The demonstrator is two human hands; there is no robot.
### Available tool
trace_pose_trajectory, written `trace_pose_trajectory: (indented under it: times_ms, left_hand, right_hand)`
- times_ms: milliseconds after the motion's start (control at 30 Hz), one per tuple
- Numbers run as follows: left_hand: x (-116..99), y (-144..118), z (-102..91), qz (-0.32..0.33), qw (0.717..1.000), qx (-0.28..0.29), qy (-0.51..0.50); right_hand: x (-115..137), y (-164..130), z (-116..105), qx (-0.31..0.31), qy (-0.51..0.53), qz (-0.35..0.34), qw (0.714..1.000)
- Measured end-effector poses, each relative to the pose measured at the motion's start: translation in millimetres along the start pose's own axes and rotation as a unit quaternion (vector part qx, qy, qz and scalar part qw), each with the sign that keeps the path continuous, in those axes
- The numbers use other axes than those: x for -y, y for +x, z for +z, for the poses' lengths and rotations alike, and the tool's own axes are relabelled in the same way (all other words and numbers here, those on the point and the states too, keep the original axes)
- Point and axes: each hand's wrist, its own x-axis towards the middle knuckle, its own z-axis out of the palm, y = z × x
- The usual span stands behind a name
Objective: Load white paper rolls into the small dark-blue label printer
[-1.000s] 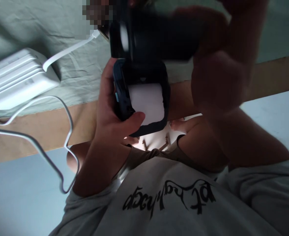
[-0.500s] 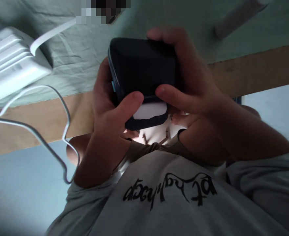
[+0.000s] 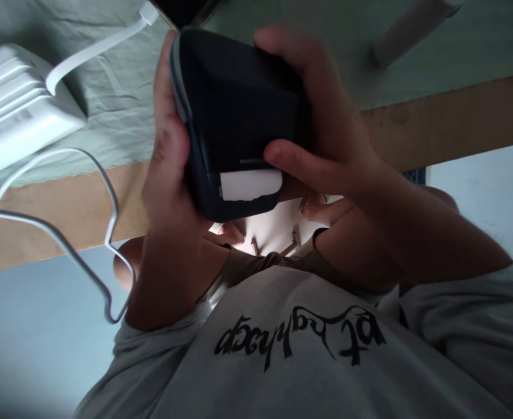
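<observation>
Both the left hand (image 3: 169, 169) and right hand (image 3: 330, 145) clamp the dark printer (image 3: 239, 110), right of the white power bank (image 3: 18, 116).

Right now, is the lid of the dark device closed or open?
Nearly closed. The dark lid lies down over the body, leaving only a strip of white paper showing. Left hand and right hand grip it.

We see a wrinkled green cloth (image 3: 108, 99) over a wooden edge (image 3: 457, 122); a white power bank (image 3: 16, 116) rests there, its cable (image 3: 86, 233) looping; pale floor (image 3: 29, 337) beyond.
</observation>
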Motion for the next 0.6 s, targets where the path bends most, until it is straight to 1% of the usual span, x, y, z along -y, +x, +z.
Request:
trace_pose_trajectory:
  times_ms: [33, 100, 133, 233, 267, 333, 400, 467, 533, 600]
  left_hand:
    - [-0.4, 0.2, -0.8, 0.006, 1.000, 0.024, -0.017]
    - [-0.5, -0.1, -1.5, -0.003, 0.999, 0.037, -0.037]
    - [-0.1, -0.6, -1.1, -0.011, 0.999, 0.029, -0.044]
    - [1.1, -2.2, 1.1, -0.039, 0.998, 0.015, -0.055]
    - [1.3, -2.6, 1.5, -0.041, 0.997, 0.008, -0.058]
    - [1.3, -3.2, 0.3, -0.031, 0.998, -0.018, -0.057]
    - [0.9, -3.2, -2.7, -0.010, 0.998, -0.053, -0.034]
    - [0.0, -2.9, -5.1, -0.003, 0.997, -0.077, -0.008]
    - [-1.4, -2.4, -4.2, -0.035, 0.996, -0.086, -0.004]
    - [-3.0, -1.7, 0.2, -0.059, 0.994, -0.093, -0.022]
  right_hand:
    - [0.8, -0.1, -0.1, 0.000, -0.014, 0.012, 1.000]
    - [3.7, -0.5, -0.5, -0.005, -0.034, 0.045, 0.998]
    - [5.3, -0.7, -0.8, -0.006, -0.036, 0.052, 0.998]
    - [7.9, -0.9, -2.3, 0.002, -0.030, 0.018, 0.999]
    - [8.0, -0.8, -2.9, 0.009, -0.033, 0.018, 0.999]
    - [7.3, -0.6, -3.7, 0.024, -0.035, 0.028, 0.999]
    - [6.1, -1.0, -3.7, 0.034, -0.031, 0.034, 0.998]
    - [5.2, -2.0, -2.8, 0.031, -0.023, 0.024, 0.999]
    - [5.6, -2.5, -2.1, 0.021, -0.020, 0.028, 0.999]
    - [8.3, -1.3, -3.0, 0.016, -0.020, 0.038, 0.999]
